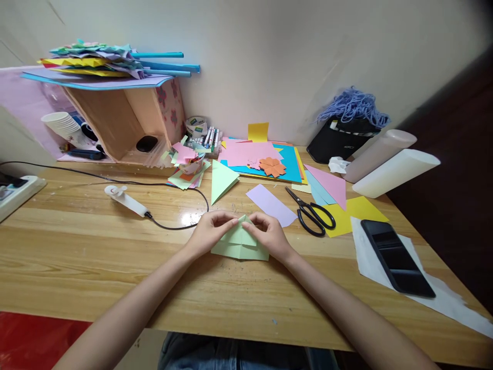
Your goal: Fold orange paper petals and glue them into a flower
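Both hands meet at a folded sheet of light green paper [241, 250] on the wooden table in front of me. My left hand [210, 232] pinches its upper left fold between thumb and fingers. On the upper right fold, my right hand [271, 235] closes the same way. The paper comes to a point at the top, with a crease down its middle and a wider strip along the bottom. Just beyond the hands lie a folded green paper triangle [223, 182] and a lilac paper piece [271, 204]. Black-handled scissors [311, 211] rest to the right.
A hot glue gun [127, 200] with a black cord lies left. Stacked coloured paper [250, 154] carries an orange paper flower [272, 167]. A phone [396, 257] sits on white paper at right, near paper rolls [396, 173]. A wooden box [115, 123] stands back left.
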`<state>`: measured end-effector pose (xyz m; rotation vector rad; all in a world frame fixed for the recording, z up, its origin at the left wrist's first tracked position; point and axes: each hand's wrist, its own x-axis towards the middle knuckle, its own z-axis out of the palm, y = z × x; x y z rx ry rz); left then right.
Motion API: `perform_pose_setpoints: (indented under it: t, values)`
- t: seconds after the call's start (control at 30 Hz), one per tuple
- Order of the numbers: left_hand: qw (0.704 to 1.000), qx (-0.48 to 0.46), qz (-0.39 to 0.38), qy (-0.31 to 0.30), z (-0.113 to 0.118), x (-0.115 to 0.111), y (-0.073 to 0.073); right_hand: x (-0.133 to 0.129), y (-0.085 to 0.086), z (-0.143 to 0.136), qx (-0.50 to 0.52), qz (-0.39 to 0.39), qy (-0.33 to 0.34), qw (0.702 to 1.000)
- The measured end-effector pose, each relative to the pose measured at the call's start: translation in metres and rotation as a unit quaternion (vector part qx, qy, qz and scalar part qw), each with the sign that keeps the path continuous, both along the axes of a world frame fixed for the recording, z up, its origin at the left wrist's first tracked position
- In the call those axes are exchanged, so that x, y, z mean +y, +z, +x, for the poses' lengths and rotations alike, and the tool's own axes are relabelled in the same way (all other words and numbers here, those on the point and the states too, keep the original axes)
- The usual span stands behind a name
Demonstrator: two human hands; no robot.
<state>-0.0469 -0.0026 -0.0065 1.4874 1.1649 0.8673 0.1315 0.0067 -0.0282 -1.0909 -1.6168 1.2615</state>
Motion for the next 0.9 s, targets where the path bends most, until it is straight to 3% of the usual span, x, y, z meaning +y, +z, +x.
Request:
perform_pose_setpoints:
  t: [0.1,0.27,0.5,0.67,0.8,0.9]
  values:
    - [0.999,0.006,0.016,0.048,0.006,-0.002,-0.002,-0.006,0.002,-0.006,0.001,-0.006,0.015,1.000]
    - [0.998,-0.014,-0.027,0.057,0.009,-0.001,-0.002,-0.006,0.004,-0.007,0.013,-0.011,-0.002,1.000]
    - [0.993,-0.021,-0.099,0.064,-0.004,0.008,-0.010,0.011,0.009,0.014,0.046,-0.001,-0.107,0.993]
    - [0.996,-0.017,-0.040,0.078,-0.008,0.009,-0.006,0.016,0.013,0.023,0.032,0.006,-0.096,0.995]
    - [0.999,0.034,-0.007,0.024,-0.003,0.003,0.000,0.008,0.011,0.015,0.029,-0.005,-0.039,0.999]
    - [0.998,0.061,-0.003,0.013,-0.001,0.000,0.000,0.005,0.009,0.012,0.015,0.003,-0.054,0.998]
